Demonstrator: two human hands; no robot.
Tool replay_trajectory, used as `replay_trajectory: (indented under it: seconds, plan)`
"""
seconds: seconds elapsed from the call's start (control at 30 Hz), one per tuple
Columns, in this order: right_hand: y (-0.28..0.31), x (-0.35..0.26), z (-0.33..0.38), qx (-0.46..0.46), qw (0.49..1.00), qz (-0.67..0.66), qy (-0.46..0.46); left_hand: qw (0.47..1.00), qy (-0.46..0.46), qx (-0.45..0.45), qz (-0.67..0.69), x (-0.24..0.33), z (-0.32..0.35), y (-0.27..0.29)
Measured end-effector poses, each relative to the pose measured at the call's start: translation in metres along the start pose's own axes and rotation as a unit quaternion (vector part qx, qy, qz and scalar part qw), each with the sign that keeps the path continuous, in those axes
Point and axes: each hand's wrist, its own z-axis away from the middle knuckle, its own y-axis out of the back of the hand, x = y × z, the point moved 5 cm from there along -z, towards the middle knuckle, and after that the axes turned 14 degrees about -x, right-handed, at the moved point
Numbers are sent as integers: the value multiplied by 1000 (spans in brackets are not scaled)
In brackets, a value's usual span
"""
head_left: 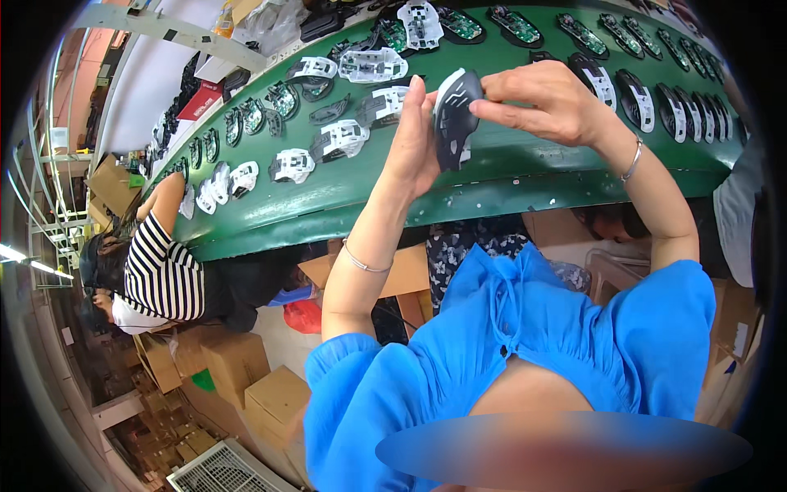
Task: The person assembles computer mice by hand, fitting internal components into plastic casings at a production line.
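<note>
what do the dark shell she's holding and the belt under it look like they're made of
Dark shell: looks like moulded plastic, dark grey, semi-gloss, with thin ribs and cutouts. Held between the left hand and right hand. Belt: probably smooth green rubber or PVC, with a faint sheen.

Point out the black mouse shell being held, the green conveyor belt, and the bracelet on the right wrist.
black mouse shell (456, 115), head view, middle of its curved dark surface.
green conveyor belt (525, 160), head view, bare green stretch right of the hands.
bracelet (632, 161), head view, silver band at the right wrist.

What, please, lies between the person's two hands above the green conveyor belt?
In the head view, a dark grey plastic mouse shell sits between the left hand and right hand, gripped by both above the green conveyor belt.
</note>
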Motion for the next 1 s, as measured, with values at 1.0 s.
replay_trajectory:
  seconds: [1.0]
  plan:
    - [-21,-7,-2,163,844,-314,-403,930,-290,66,-216,25,23,-25]
